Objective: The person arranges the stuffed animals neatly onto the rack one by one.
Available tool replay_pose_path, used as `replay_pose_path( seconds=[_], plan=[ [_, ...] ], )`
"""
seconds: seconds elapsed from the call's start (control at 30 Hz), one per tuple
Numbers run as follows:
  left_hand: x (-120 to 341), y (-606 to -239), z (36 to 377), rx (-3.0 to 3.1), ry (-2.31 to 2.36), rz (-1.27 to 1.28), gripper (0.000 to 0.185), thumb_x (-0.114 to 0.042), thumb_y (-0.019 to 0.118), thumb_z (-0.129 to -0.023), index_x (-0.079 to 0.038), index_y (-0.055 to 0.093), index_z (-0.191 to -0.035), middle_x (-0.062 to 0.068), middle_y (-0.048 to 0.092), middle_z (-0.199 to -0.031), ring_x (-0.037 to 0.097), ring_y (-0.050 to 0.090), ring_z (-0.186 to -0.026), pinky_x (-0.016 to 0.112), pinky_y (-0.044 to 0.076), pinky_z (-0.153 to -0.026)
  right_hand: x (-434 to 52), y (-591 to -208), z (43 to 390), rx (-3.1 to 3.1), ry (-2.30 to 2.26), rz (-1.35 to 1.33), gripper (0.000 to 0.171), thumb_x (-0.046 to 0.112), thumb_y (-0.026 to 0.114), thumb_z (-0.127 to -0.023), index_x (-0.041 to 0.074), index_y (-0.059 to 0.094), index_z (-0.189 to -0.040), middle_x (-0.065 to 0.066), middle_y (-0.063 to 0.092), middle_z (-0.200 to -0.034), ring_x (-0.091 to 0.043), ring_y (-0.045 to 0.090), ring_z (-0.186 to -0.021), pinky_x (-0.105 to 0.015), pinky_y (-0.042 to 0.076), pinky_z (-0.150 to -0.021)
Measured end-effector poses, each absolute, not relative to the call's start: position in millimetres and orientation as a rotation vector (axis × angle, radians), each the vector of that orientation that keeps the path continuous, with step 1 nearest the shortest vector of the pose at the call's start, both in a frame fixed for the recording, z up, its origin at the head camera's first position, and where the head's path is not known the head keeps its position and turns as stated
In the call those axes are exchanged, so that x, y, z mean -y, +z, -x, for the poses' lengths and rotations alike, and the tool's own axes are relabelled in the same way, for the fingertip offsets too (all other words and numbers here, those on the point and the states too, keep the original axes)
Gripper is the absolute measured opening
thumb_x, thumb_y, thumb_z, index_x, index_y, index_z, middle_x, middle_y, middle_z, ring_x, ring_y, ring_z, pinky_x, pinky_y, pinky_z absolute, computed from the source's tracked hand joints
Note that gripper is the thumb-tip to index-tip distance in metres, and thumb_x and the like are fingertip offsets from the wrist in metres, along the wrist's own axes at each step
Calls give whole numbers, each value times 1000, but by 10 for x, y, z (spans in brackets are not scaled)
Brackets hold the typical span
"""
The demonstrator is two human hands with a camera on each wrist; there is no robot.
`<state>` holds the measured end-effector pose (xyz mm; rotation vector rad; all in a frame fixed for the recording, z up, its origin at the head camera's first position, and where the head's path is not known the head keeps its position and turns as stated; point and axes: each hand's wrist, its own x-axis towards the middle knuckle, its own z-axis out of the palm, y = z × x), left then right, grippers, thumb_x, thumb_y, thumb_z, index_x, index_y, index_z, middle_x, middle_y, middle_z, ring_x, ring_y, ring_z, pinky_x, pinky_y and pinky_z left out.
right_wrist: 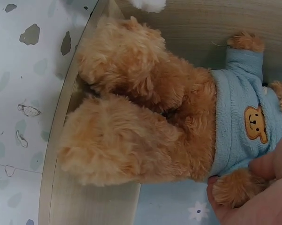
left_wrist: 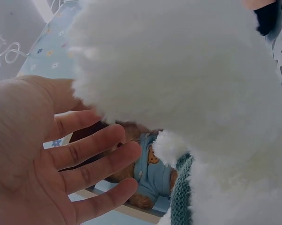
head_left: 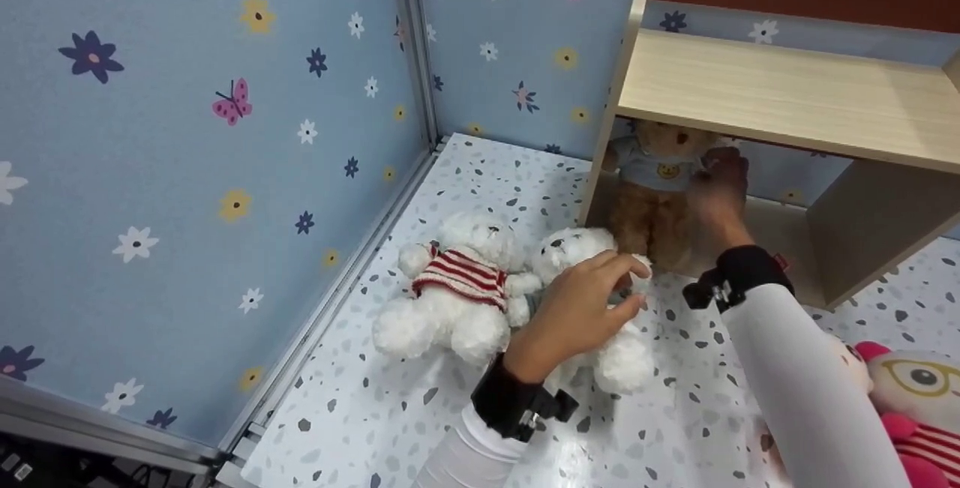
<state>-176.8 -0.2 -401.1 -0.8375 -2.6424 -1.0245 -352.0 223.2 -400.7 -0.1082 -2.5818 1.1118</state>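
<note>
A child's playroom: flowered butterfly wallpaper (head_left: pixel 225 98), teddy bears (head_left: pixel 457 285), low shelf (head_left: pixel 787 94).

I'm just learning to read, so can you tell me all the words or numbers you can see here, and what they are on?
There are no words or numbers to read.
The brown teddy bear has only a little bear face picture on its blue shirt, no letters.
The wallpaper shows only flowers and butterflies.
The small red tag at the right wrist strap is too small to read.
</note>
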Motion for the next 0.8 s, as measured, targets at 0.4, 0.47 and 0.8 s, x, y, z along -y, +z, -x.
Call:
replay_pose_path(
  seconds=[0.4, 0.47, 0.8],
  plan=[
    [-10, -4012, 1760, 2661, -981, 826, 25, -34, 63, -91, -28, 59, -116, -9, 63, -98, 2, 59, -83, 10, 42, -63, -2200, -4098, 3557, 2662, 1144, 41, 38, -4, 34, -86, -2, 35, -124, -22, 34, -123, -28, 35, -109, -35, 33, -86],
    [-9, -4006, 1754, 2665, -979, 823, 25, -35, 63, -91, -28, 59, -115, -9, 63, -99, 3, 61, -84, 10, 43, -63, -2206, -4097, 3556, 2705, 1148, 34, 42, -3, 34, -86, -2, 32, -128, -24, 32, -127, -30, 36, -110, -38, 34, -88],
    [-9, -4005, 1756, 2700, -974, 820, 26, -36, 62, -92, -30, 58, -117, -11, 62, -99, 2, 59, -83, 10, 42, -63, -2261, -4132, 3492, 2840, 1205, 65, 61, 1, 37, -85, 0, 30, -145, -27, 27, -143, -34, 32, -123, -46, 34, -100]
  ],
)
